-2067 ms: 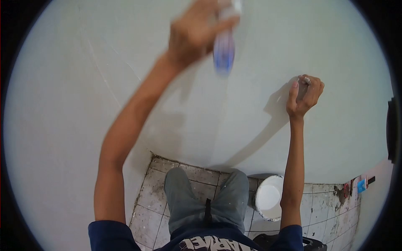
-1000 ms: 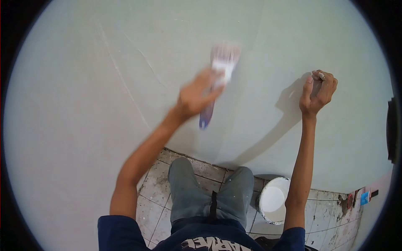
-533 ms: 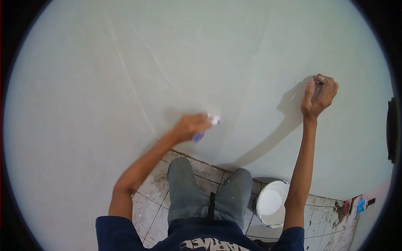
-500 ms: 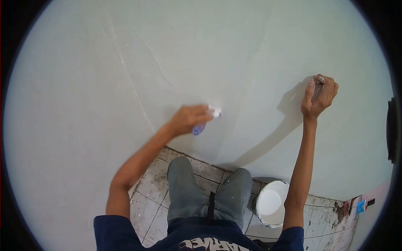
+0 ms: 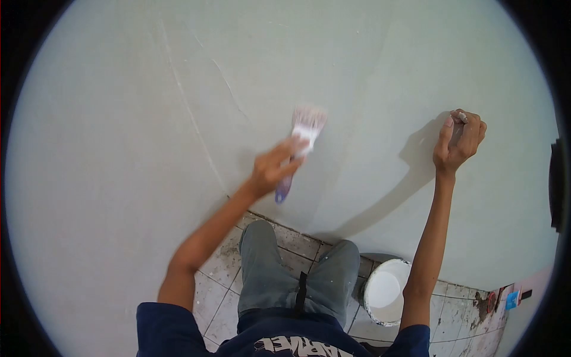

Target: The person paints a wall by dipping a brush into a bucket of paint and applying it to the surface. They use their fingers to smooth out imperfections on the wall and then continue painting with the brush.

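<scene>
A wide paintbrush [image 5: 306, 132] is in my left hand [image 5: 275, 166], fingers closed round it; its pale bristles point up the wall and its purple handle end sticks out below. The brush is slightly blurred and lies over the pale grey-green wall [image 5: 357, 77]. My right hand [image 5: 461, 140] is at the wall on the right, fingers curled and pinching a small whitish thing that looks like a stub, its full shape hidden.
A white bucket [image 5: 386, 291] with whitish contents stands on the dirty tiled floor [image 5: 214, 303], beside my right knee. A blue object [image 5: 512, 300] shows at the lower right, by the corner. Fine white lines run down the wall at left.
My left hand has turned and the brush now points up the wall with its bristles in view. My right hand has shifted slightly to the right.
</scene>
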A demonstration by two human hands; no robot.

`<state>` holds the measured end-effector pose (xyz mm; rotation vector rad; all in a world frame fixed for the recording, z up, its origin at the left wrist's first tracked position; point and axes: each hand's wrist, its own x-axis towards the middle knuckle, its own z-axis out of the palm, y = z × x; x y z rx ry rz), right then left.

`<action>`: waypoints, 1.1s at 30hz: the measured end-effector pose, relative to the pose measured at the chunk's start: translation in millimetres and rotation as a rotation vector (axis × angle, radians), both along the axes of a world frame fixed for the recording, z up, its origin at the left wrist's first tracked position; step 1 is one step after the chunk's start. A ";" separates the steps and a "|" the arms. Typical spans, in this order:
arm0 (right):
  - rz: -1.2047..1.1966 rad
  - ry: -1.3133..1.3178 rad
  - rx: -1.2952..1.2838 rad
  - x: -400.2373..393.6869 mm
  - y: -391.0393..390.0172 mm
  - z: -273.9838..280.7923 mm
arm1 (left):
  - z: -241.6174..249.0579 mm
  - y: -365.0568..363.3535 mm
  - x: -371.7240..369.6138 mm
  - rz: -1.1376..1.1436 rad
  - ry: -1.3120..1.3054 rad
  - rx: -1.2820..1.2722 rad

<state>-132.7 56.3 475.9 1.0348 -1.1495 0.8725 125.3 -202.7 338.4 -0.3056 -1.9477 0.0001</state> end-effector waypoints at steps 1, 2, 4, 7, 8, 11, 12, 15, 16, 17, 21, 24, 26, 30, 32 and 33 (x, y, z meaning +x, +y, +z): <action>-0.009 0.011 0.007 1.5 0.8 1.4 | -32.3 7.0 4.5 -0.015 -0.047 0.057; -0.017 0.022 0.016 3.4 1.9 3.0 | -63.1 14.7 10.5 -0.029 -0.094 0.115; -0.028 0.010 0.019 5.3 2.0 4.2 | -119.2 25.9 29.2 -0.042 -0.361 0.180; -0.046 -0.002 0.033 9.4 4.1 4.3 | -144.9 29.4 46.0 -0.091 -0.542 0.219; -0.052 -0.004 0.038 10.7 5.1 4.0 | -135.7 29.4 46.1 -0.096 -0.577 0.240; -0.051 -0.017 0.023 13.1 5.2 4.9 | -96.0 22.9 36.3 -0.168 -0.571 0.242; -0.043 -0.024 0.021 14.0 4.9 4.7 | -78.5 20.8 29.0 -0.183 -0.516 0.259; -0.015 -0.048 0.012 14.2 4.2 4.2 | 7.1 18.0 14.1 -0.235 -0.377 0.267; -0.006 -0.056 0.009 14.4 4.4 4.5 | 41.8 16.5 10.1 -0.261 -0.339 0.240; -0.008 -0.051 0.009 14.9 4.7 5.0 | 78.2 16.1 7.3 -0.287 -0.304 0.214; -0.013 -0.056 0.013 14.0 6.3 4.8 | 230.9 17.9 -11.3 -0.303 0.013 -0.045; -0.009 -0.065 0.012 13.1 8.2 5.3 | 329.2 13.1 -22.4 -0.258 0.155 -0.125; -0.004 -0.065 0.010 12.5 7.4 7.4 | 386.6 16.1 -25.1 -0.223 0.301 -0.270; 0.004 -0.069 0.014 10.8 7.7 4.8 | 484.3 15.7 -39.7 -0.228 0.586 -0.416; 0.012 -0.069 0.012 9.6 6.6 3.6 | 521.7 13.3 -48.5 -0.251 0.718 -0.472; 0.012 -0.073 0.010 9.7 6.7 4.7 | 537.2 19.2 -47.8 -0.241 0.792 -0.534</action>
